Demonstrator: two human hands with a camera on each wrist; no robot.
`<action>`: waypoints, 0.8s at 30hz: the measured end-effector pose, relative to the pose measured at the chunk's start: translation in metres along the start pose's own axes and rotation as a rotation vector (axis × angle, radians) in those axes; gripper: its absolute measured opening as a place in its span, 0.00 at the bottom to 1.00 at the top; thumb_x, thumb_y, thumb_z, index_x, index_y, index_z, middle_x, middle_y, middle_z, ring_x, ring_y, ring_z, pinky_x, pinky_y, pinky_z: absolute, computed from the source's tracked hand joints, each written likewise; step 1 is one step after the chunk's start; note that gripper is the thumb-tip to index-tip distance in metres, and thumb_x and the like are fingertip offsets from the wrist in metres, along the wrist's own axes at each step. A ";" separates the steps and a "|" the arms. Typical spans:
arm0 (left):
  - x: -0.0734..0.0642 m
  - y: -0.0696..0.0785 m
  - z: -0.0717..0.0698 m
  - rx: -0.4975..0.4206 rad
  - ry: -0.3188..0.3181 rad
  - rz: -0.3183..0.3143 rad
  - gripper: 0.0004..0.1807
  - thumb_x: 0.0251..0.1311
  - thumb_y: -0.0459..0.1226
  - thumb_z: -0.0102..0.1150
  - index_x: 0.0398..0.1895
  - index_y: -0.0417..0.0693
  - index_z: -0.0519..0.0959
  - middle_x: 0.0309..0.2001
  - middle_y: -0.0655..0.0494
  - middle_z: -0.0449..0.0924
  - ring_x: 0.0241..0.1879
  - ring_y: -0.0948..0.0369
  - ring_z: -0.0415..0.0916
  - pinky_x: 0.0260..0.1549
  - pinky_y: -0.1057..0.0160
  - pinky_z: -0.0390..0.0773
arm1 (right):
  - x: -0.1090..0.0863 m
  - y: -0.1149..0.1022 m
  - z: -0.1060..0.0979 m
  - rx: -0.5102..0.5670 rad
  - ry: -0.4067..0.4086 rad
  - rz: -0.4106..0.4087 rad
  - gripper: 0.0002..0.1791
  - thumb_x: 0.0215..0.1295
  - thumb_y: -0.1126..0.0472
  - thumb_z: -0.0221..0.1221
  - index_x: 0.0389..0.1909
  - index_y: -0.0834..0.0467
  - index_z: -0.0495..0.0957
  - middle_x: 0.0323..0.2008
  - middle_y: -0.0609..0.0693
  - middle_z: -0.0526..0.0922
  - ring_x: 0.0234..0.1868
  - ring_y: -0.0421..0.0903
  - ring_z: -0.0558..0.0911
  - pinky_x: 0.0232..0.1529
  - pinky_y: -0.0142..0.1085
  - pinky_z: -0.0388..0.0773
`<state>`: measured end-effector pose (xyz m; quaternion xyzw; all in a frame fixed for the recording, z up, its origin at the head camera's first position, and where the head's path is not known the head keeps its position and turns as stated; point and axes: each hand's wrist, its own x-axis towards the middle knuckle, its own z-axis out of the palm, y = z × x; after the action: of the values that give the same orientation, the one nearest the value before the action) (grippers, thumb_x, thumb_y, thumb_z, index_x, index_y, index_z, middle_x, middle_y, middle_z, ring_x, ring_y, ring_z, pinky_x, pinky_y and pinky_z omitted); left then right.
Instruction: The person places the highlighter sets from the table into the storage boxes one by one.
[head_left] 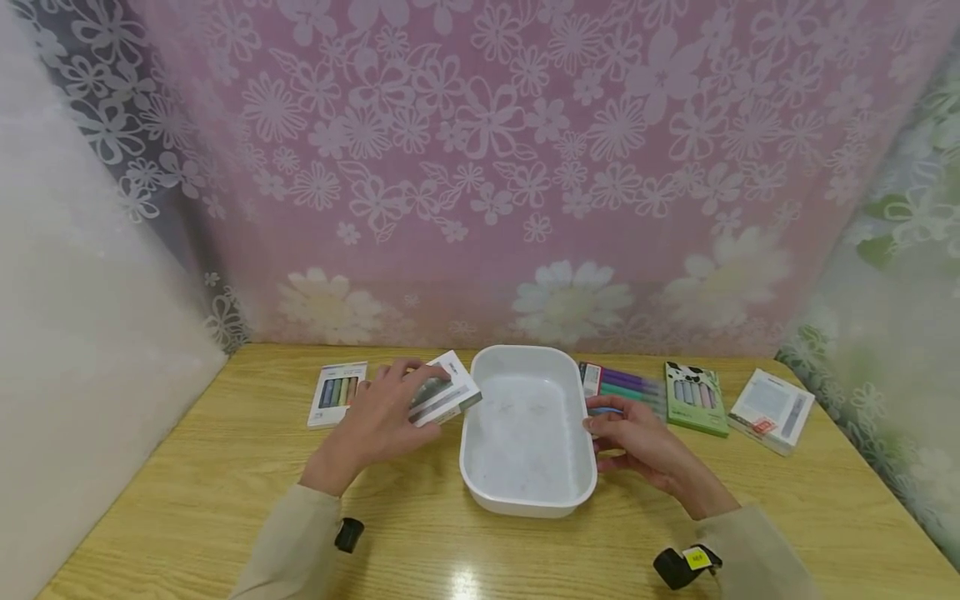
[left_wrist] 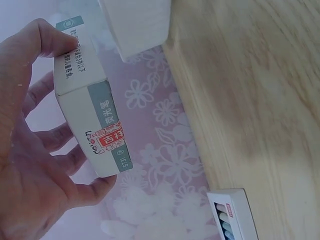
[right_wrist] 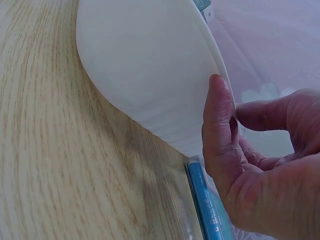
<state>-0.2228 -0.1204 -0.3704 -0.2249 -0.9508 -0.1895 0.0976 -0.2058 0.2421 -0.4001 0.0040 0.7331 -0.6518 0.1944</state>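
A white box of highlighters (head_left: 459,385) with a grey-green stripe is held in my left hand (head_left: 386,412), just left of the white plastic basin (head_left: 528,442). In the left wrist view the thumb presses one end of the highlighter box (left_wrist: 82,75), and the fingers wrap its far side. My right hand (head_left: 637,442) pinches the basin's right rim between thumb and fingers; the right wrist view shows the basin's wall (right_wrist: 145,65) close up. No item lies inside the basin.
On the left lies a flat white box of coloured pens (head_left: 337,396). Right of the basin are a clear pack of purple, green and blue pens (head_left: 630,385), a green panda-patterned box (head_left: 697,408) and another white box (head_left: 772,408). A floral curtain (head_left: 525,167) hangs behind the wooden table (head_left: 187,483).
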 end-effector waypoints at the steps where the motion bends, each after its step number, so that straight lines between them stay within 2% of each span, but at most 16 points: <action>1: 0.000 0.002 0.000 0.000 -0.001 0.008 0.32 0.50 0.47 0.64 0.63 0.70 0.75 0.65 0.53 0.73 0.49 0.52 0.72 0.39 0.51 0.68 | 0.000 0.000 0.000 -0.001 -0.001 -0.001 0.33 0.75 0.58 0.58 0.73 0.66 0.58 0.43 0.50 0.85 0.38 0.44 0.87 0.35 0.39 0.88; 10: 0.003 0.015 -0.003 -0.019 -0.010 0.058 0.32 0.50 0.46 0.64 0.64 0.69 0.75 0.66 0.53 0.72 0.53 0.51 0.72 0.42 0.48 0.71 | 0.000 0.000 0.000 -0.006 0.003 -0.002 0.33 0.75 0.58 0.58 0.73 0.66 0.58 0.43 0.50 0.86 0.38 0.45 0.87 0.35 0.39 0.88; 19: 0.005 0.019 0.004 -0.024 -0.019 0.085 0.29 0.55 0.49 0.66 0.63 0.70 0.75 0.66 0.53 0.72 0.54 0.51 0.72 0.46 0.47 0.71 | 0.001 0.001 0.000 -0.010 -0.001 -0.006 0.33 0.74 0.58 0.57 0.73 0.67 0.58 0.43 0.50 0.86 0.38 0.45 0.87 0.35 0.40 0.88; 24: 0.006 0.024 0.007 -0.014 -0.023 0.109 0.30 0.52 0.47 0.64 0.62 0.70 0.74 0.66 0.54 0.72 0.54 0.51 0.72 0.45 0.49 0.70 | 0.002 0.001 0.000 -0.010 0.002 -0.001 0.33 0.74 0.58 0.58 0.73 0.66 0.58 0.43 0.50 0.86 0.38 0.45 0.86 0.35 0.40 0.88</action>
<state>-0.2177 -0.0949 -0.3673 -0.2793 -0.9367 -0.1881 0.0954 -0.2068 0.2416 -0.4017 0.0030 0.7363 -0.6484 0.1933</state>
